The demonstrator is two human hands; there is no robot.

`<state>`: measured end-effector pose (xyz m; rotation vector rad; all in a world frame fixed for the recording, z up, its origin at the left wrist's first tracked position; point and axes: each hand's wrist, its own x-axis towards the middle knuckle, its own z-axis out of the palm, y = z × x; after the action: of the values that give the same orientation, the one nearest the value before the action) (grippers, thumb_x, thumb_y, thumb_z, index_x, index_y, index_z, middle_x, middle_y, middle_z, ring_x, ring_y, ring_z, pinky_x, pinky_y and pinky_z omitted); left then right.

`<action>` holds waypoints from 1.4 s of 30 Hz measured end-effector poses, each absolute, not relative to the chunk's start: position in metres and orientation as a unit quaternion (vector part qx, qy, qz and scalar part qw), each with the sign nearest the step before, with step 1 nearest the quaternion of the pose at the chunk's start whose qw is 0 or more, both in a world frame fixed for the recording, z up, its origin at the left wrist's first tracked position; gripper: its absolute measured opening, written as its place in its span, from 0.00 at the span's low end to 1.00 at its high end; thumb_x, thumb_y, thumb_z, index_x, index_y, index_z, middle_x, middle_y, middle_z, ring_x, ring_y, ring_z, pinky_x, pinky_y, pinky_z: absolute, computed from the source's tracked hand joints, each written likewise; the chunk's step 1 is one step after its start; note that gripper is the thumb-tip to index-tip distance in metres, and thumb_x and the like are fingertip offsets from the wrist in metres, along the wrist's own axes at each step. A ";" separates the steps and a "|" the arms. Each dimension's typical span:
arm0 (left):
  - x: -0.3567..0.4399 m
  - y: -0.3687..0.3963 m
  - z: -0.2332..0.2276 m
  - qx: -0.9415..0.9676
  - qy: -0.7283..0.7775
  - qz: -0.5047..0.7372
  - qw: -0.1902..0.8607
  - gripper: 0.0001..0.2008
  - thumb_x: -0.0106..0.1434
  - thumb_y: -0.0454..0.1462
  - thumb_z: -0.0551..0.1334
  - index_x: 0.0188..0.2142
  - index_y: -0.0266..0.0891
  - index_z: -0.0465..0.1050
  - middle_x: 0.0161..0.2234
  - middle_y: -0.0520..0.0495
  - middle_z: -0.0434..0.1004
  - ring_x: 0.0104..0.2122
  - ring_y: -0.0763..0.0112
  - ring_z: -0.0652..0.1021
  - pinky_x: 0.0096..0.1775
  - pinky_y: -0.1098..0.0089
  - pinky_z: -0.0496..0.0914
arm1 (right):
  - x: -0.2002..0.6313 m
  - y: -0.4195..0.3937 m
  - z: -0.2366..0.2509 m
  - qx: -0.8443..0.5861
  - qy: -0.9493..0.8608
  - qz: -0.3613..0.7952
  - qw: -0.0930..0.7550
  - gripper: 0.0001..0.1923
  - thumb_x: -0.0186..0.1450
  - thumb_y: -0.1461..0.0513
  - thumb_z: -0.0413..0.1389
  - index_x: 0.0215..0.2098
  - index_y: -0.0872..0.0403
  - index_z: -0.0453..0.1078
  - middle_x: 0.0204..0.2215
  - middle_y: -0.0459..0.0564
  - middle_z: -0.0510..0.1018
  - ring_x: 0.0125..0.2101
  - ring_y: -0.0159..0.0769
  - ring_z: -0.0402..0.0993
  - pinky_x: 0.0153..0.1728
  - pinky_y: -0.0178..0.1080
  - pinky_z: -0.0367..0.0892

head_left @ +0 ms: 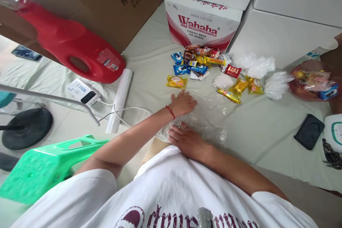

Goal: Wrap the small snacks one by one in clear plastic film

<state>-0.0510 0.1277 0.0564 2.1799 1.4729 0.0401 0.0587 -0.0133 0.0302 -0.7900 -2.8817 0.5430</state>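
The cloth-covered worktop [269, 128] carries everything here, and its loose, wrinkled cover is a likely source of trouble: a hard drag on it could pull neighbouring things along. At its far side, the Wahaha carton [201, 25] backs a heap of wrapped sweets [197, 62], which would probably slump toward the hands if the cloth were tugged. The red bottle [80, 51] stands beside a pale roll [119, 101] whose near end reaches out over the worktop's edge; a bump from the left forearm could send that roll to the floor. The clear plastic film [213, 114] lies rumpled in front of the person, under both hands. Being so thin and see-through, it could crease, cling or tear, and its edges are easy to lose against the pale cloth. The left hand [184, 104] rests on it with fingers spread; the right hand [188, 138] lies flatter and nearer the shirt, fingers slightly apart. Neither grip is clamped on anything visible, so the film might slip sideways if only one palm pressed. Just beyond the left fingertips sits a yellow packet [176, 82], and a slim yellow stick [229, 95] lies by the film's far edge; a quick forward sweep could knock either away.
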 end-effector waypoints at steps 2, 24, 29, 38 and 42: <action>-0.048 0.113 0.047 0.806 0.559 0.014 0.195 0.17 0.71 0.42 0.52 0.45 0.36 0.77 0.67 0.32 0.66 0.70 0.39 0.60 0.64 0.24 0.49 | 0.055 -0.013 0.028 -0.255 -0.945 0.196 0.062 0.16 0.76 0.65 0.48 0.58 0.56 0.72 0.65 0.55 0.71 0.68 0.44 0.60 0.71 0.55 0.53; -0.072 0.102 0.005 0.850 0.516 0.040 0.103 0.28 0.77 0.48 0.44 0.73 0.48 0.55 0.76 0.43 0.48 0.73 0.52 0.56 0.69 0.32 0.41 | 0.256 0.183 0.113 -0.715 -0.696 -0.017 0.061 0.22 0.72 0.49 0.54 0.58 0.50 0.74 0.48 0.57 0.78 0.46 0.49 0.74 0.40 0.42 0.66; -0.071 0.101 0.008 0.846 0.521 0.045 0.105 0.28 0.77 0.47 0.44 0.73 0.48 0.56 0.75 0.42 0.50 0.73 0.54 0.57 0.70 0.35 0.40 | 0.196 0.271 0.081 -0.597 -0.800 -0.031 0.051 0.22 0.75 0.56 0.51 0.64 0.53 0.69 0.56 0.57 0.75 0.52 0.45 0.69 0.44 0.41 0.63; -0.072 0.100 0.011 0.843 0.522 0.055 0.118 0.28 0.77 0.47 0.44 0.72 0.49 0.58 0.75 0.43 0.50 0.73 0.54 0.57 0.70 0.36 0.41 | 0.215 0.208 0.093 -0.627 -0.772 -0.036 0.098 0.20 0.71 0.59 0.51 0.56 0.59 0.73 0.46 0.62 0.77 0.48 0.55 0.67 0.49 0.51 0.63; -0.072 0.100 0.009 0.843 0.521 0.058 0.119 0.28 0.78 0.46 0.42 0.73 0.48 0.57 0.75 0.44 0.49 0.74 0.57 0.56 0.70 0.36 0.40 | 0.183 0.122 0.106 -0.555 -0.826 0.051 0.080 0.20 0.71 0.60 0.52 0.59 0.59 0.72 0.46 0.60 0.78 0.45 0.51 0.68 0.48 0.48 0.65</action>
<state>-0.0718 0.1003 0.0094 2.4655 1.5230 0.1692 0.1835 0.1222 0.1055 -1.6607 -2.4709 0.1531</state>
